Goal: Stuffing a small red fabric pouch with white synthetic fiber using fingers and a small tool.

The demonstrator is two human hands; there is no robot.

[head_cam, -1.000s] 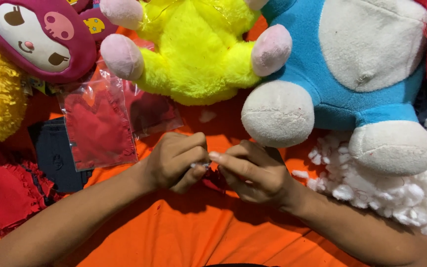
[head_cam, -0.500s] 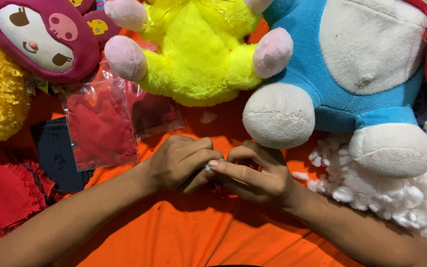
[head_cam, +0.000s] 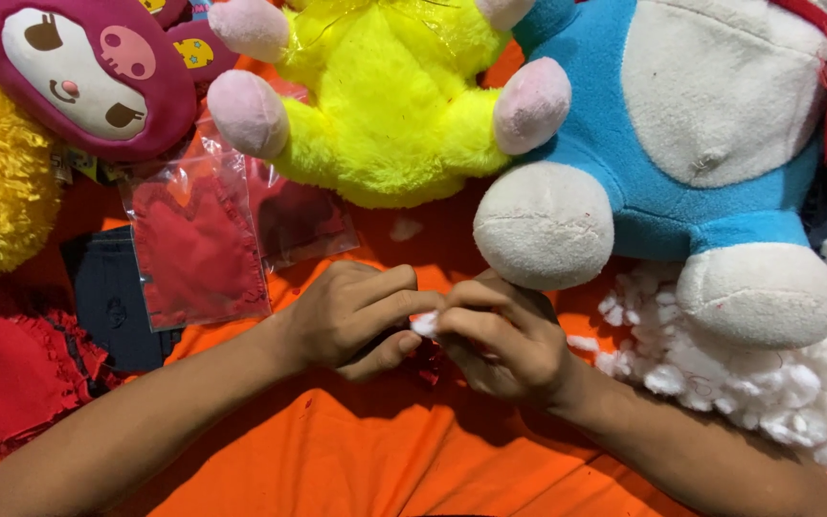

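Orange cloth (head_cam: 337, 460) underneath. Left hand (head_cam: 351, 316) and right hand (head_cam: 500, 340) pinch a white stuffing tuft (head_cam: 425, 324) together; red fabric piece (head_cam: 430, 362) just below. Risk: tuft tears if pulled apart.

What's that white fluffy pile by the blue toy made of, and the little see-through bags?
The white pile looks like loose fibre stuffing, cotton or polyester: matte, clumpy tufts. The left hand and right hand pinch a similar white tuft. The bags look like thin clear plastic film, glossy and crinkled, over red fabric. The blue toy seems short-pile plush.
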